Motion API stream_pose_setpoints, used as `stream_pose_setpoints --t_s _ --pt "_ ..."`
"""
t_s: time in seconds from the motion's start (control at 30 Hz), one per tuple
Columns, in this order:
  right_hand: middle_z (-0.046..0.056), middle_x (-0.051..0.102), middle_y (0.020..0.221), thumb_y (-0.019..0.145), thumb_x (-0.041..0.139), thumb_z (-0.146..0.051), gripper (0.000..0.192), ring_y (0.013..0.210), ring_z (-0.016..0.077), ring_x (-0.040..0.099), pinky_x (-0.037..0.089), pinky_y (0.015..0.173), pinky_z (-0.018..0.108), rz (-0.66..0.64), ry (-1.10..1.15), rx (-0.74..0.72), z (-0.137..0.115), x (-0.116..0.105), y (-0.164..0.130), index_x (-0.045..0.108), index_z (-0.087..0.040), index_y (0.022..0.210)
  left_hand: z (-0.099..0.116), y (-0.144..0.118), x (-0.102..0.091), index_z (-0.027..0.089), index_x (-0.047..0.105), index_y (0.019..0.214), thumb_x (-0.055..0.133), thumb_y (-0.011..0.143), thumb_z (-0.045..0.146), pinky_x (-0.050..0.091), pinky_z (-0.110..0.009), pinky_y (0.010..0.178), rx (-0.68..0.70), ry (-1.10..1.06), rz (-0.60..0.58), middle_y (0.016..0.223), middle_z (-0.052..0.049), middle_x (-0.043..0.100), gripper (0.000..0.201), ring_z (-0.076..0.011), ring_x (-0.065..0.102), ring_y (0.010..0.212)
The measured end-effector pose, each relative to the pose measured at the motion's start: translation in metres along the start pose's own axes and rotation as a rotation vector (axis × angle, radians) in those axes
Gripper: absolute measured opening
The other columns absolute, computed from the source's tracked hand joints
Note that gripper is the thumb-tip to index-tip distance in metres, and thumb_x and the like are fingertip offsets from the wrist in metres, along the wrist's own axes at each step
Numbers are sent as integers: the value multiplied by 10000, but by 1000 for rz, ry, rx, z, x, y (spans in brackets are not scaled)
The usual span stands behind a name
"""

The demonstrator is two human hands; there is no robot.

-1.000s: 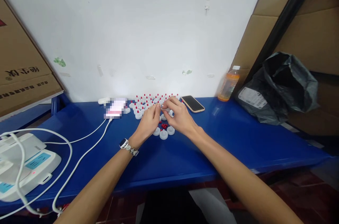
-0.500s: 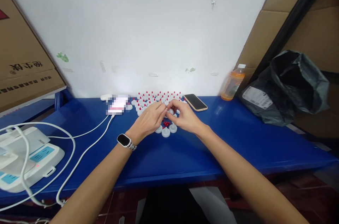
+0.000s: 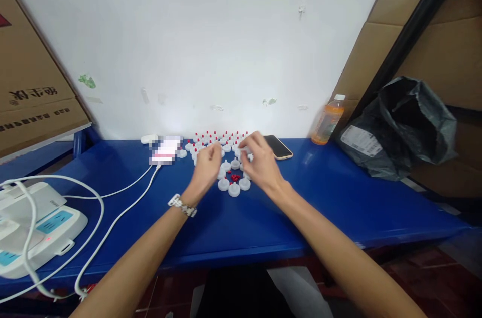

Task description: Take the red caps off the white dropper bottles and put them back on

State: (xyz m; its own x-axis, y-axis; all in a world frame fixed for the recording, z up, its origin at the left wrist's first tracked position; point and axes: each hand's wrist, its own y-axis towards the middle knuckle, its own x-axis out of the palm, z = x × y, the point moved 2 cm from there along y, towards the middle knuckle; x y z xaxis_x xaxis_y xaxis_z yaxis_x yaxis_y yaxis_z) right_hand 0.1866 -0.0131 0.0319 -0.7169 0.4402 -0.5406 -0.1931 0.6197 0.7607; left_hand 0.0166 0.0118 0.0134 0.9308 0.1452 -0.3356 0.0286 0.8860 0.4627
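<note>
My left hand point(image 3: 206, 163) is closed with its fingers curled in, left of the nearer white plastic caps; anything in its pinch is hidden. Across a small gap, my right hand point(image 3: 262, 161) is bent over the right side of the caps, thumb and fingers curved and blurred. A white cap point(image 3: 238, 152) shows by its fingertips; whether it is held I cannot tell. Between the hands lies a small pile of red tips point(image 3: 235, 177), ringed by white caps without red tips point(image 3: 234, 189). Behind them stand rows of white caps with red tips point(image 3: 198, 143), partly covered by my hands.
A dark-screened phone point(image 3: 277, 147) lies right of the caps, a cabled phone point(image 3: 166, 149) left. An orange drink bottle point(image 3: 328, 120) and a grey plastic bag point(image 3: 395, 132) stand to the right. A white power strip point(image 3: 56, 232) with looping cables occupies the blue table's point(image 3: 339, 202) left end.
My hands have come apart: the left has moved left and curled in, the right has shifted slightly right. More of the caps and red tips between them now shows.
</note>
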Motion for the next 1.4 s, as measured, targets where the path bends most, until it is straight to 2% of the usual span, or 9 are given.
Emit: stream_pose_setpoints --t_s 0.1,0.27,0.4,0.5,0.6,0.87,1.17,1.33,1.4 --pt "68 623 991 827 516 -108 164 890 206 592 468 834 334 60 38 135 17 -4 0 620 -208 906 -4 1 -8 217 312 626 324 993 435 271 -287 538 53 60 -14 564 37 324 428 -128 325 538" --pt "21 705 892 808 633 -238 88 845 193 635 484 858 342 -63 201 253 28 9 2 667 -207 883 -7 -9 7 203 549 736 420 987 387 403 -374 775 371 487 -361 793 -33 562 336 -213 503 815" --pt "56 684 953 787 667 -273 96 877 197 625 478 835 342 -49 131 284 29 14 8 699 -196 836 -15 -10 6 230 694 928 479 966 405 427 -430 877 387 533 -428 934 -61 613 280 -247 530 931" --pt "41 676 831 797 652 -265 116 755 170 603 464 732 304 -133 83 279 32 21 20 717 -181 845 -16 -5 -4 227 693 1022 475 970 372 438 -414 898 375 453 -396 969 -61 633 267 -239 549 958" --pt "33 702 782 820 612 -231 133 725 161 612 444 703 280 -256 48 235 40 34 34 724 -169 854 -16 3 -16 208 660 949 437 987 346 434 -401 891 353 438 -290 977 -56 650 266 -229 558 960" --pt "32 754 836 816 612 -254 141 891 220 660 338 982 416 -642 -247 185 45 66 53 732 -198 772 -32 11 -33 202 625 894 433 982 324 434 -403 853 303 587 -206 945 -67 634 245 -243 545 926" --pt "91 747 928 826 616 -398 233 969 277 643 325 962 449 -568 -377 194 41 81 74 724 -197 873 -35 15 -42 209 623 897 421 989 323 429 -424 889 268 649 -121 962 -64 651 249 -253 557 937" --pt "97 742 937 808 642 -336 169 1014 291 625 316 964 447 -630 -407 206 42 98 76 728 -195 842 -39 15 -41 204 630 898 431 985 322 435 -430 875 251 658 -120 977 -74 655 247 -262 558 940" --pt "89 734 957 829 609 -311 159 1019 280 618 327 955 442 -583 -372 209 42 96 74 720 -200 857 -38 15 -40 202 628 889 439 984 322 434 -432 878 265 648 -126 979 -75 653 243 -262 553 940"
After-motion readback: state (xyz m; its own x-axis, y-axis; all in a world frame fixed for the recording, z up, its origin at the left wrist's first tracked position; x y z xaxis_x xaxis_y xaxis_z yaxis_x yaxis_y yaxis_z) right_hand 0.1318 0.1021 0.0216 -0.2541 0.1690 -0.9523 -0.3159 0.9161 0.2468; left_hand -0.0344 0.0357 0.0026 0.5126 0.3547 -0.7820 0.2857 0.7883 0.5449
